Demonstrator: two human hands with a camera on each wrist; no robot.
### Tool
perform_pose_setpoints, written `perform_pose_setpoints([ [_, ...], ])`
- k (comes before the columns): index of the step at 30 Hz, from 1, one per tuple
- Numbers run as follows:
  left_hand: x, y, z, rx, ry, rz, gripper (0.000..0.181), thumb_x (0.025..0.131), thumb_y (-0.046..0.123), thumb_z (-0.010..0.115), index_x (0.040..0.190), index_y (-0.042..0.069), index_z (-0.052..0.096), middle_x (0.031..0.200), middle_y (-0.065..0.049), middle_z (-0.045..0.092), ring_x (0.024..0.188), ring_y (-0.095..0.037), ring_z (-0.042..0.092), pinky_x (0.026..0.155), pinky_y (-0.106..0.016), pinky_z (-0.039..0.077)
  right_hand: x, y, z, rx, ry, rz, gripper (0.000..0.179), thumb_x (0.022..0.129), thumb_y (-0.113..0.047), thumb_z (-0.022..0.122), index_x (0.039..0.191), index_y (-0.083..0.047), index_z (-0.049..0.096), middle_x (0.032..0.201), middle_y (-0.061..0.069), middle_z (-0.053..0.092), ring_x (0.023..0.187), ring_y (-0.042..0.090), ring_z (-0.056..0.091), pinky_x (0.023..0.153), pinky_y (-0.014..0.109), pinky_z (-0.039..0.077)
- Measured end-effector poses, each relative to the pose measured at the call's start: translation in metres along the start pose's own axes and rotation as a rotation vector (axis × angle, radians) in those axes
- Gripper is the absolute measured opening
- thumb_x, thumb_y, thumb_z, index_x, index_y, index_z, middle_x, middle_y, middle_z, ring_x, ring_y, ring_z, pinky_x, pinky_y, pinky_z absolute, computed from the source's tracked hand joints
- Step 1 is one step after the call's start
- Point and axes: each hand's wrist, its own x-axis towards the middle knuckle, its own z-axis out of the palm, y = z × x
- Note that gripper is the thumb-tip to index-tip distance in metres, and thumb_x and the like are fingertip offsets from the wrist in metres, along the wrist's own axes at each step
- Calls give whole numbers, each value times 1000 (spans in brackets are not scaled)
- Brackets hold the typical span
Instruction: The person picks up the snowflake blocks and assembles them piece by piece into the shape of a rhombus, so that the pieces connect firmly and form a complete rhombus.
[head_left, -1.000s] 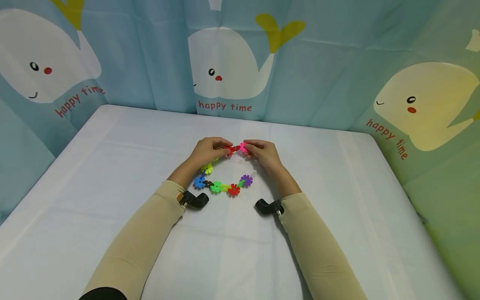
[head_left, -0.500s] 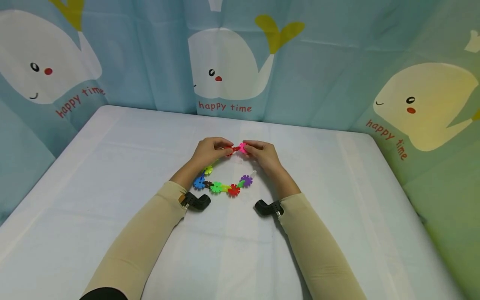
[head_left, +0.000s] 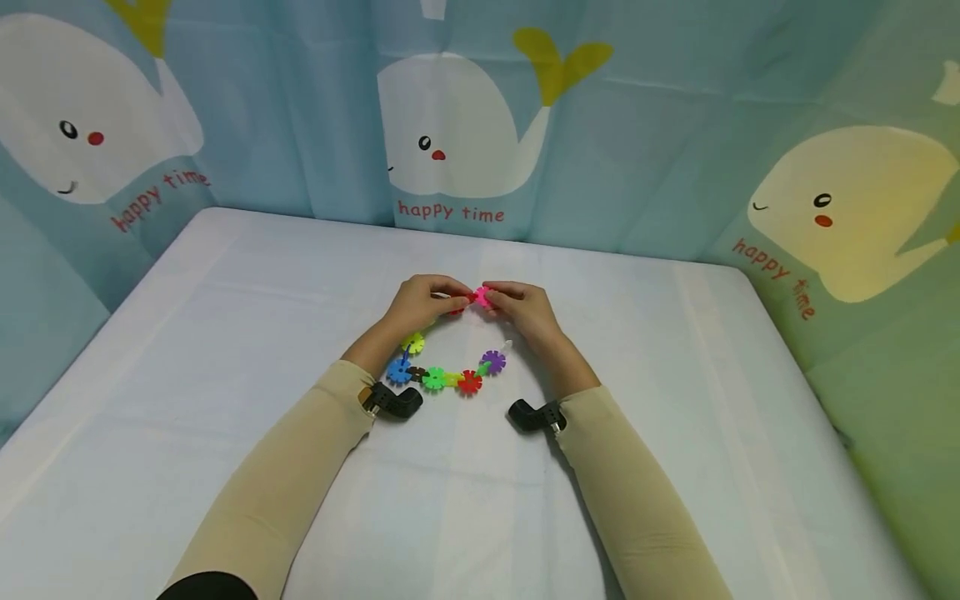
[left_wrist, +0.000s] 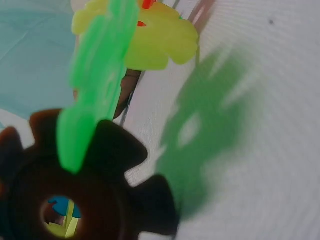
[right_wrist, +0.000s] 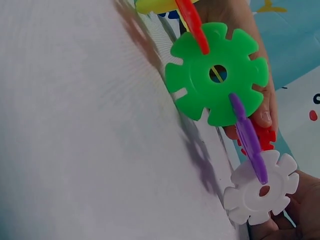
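Note:
A chain of slotted plastic snowflake discs curves on the white table. My left hand (head_left: 415,304) pinches the red disc (head_left: 455,311) at the chain's far end, fingers covering much of it. My right hand (head_left: 528,310) pinches a pink disc (head_left: 483,297), which meets a small red piece at the left fingertips. The near side runs through blue (head_left: 399,372), green (head_left: 434,379), red (head_left: 470,382) and purple (head_left: 492,361) discs. A white disc (right_wrist: 245,210) slots onto the purple one in the right wrist view. Close up in the left wrist view are a dark disc (left_wrist: 150,145) and a yellow disc (left_wrist: 160,45).
White cloth covers the table (head_left: 225,467), whose far edge meets a blue whale-print curtain (head_left: 315,108). Black wrist cameras stick out inward from both sleeves, just in front of the chain.
The left hand has shifted slightly right along the chain and the pink disc slightly left. The gap between the fingertips is narrower, and less of the red disc shows.

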Motion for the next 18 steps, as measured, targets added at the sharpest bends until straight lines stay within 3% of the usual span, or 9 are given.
perform_pose_setpoints([
  [18, 0, 3, 6, 21, 75, -27, 25, 90, 34, 72, 106, 16, 78, 105, -1, 74, 99, -17, 64, 89, -35, 52, 1, -2, 3, 74, 2, -38, 31, 95, -8, 64, 122, 7, 65, 111, 19, 69, 75, 3, 66, 74, 18, 57],
])
